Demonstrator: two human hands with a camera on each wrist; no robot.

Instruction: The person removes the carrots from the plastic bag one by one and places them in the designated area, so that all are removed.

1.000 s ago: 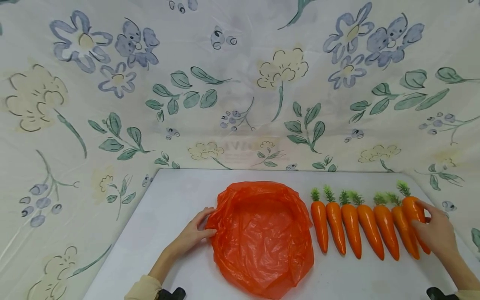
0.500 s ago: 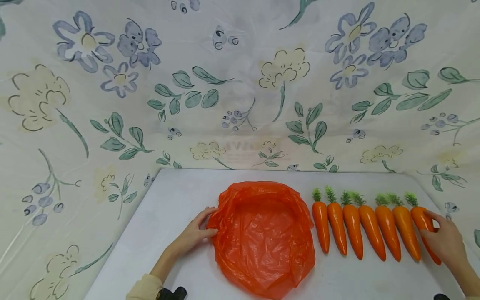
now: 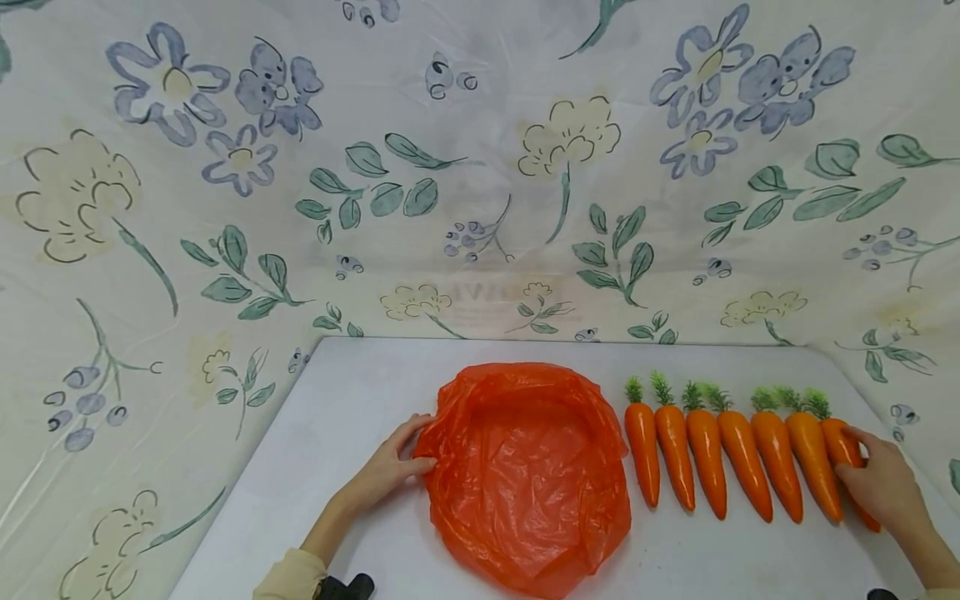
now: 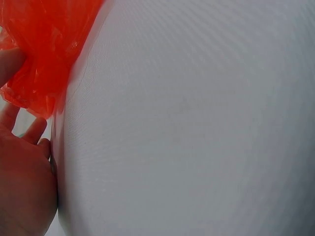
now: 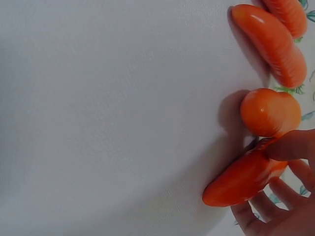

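Observation:
An orange-red plastic bag (image 3: 528, 483) lies with its mouth spread wide in the middle of the white table. At its left rim my left hand (image 3: 378, 475) pinches the plastic between thumb and fingers; the left wrist view shows the thumb over the bag (image 4: 49, 44). My right hand (image 3: 892, 483) grips the rightmost toy carrot (image 3: 840, 442), thumb on one side and fingers on the other. That carrot (image 5: 236, 182) lies on or just over the table, its green top beside its neighbour's. The neighbouring carrot (image 3: 813, 467) is close by its left side.
Several more carrots, such as the leftmost one (image 3: 641, 454), lie in a row right of the bag, green tops away from me. The white table (image 3: 360, 375) ends at a flowered sheet (image 3: 465, 183) behind and at both sides.
My right hand moved the rightmost carrot to the right, off its neighbour, then slightly back left, lining it up with the row. The left hand and bag stay put.

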